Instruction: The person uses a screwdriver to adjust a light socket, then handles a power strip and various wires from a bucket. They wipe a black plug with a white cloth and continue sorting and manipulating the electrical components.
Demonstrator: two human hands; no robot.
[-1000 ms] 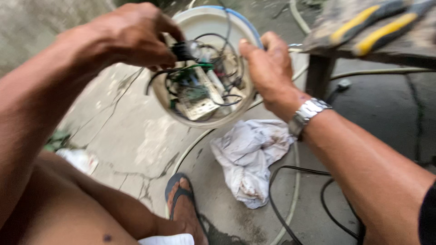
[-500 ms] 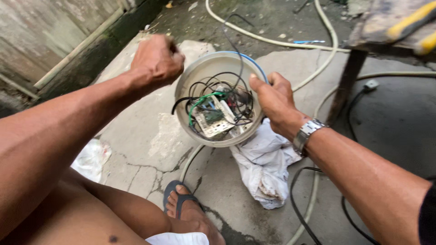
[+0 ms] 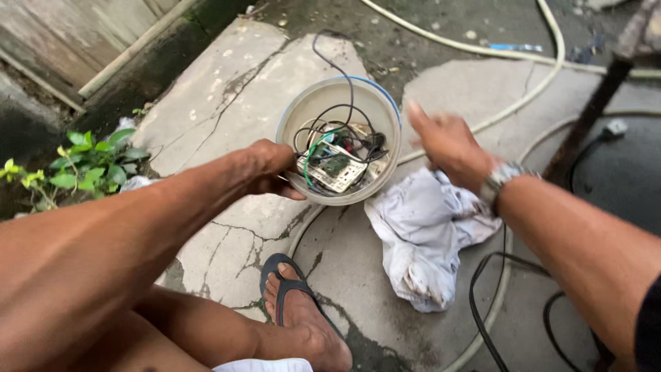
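At frame centre, the round white plastic bowl of wires and circuit boards [image 3: 339,141] is now gripped by the left hand [image 3: 265,169] alone, the right hand [image 3: 444,141] having been released, open and empty.

The floor [image 3: 227,89] is cracked concrete. A white rag [image 3: 423,238], a hose [image 3: 509,110], black cables [image 3: 482,310] and a sandalled foot [image 3: 296,310] lie on it.

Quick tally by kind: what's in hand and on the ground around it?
White round housing with circuit board and wires, held by left hand: 1
White rag: 1
Pale hoses: 2
Right hand, free: 1
Total: 5
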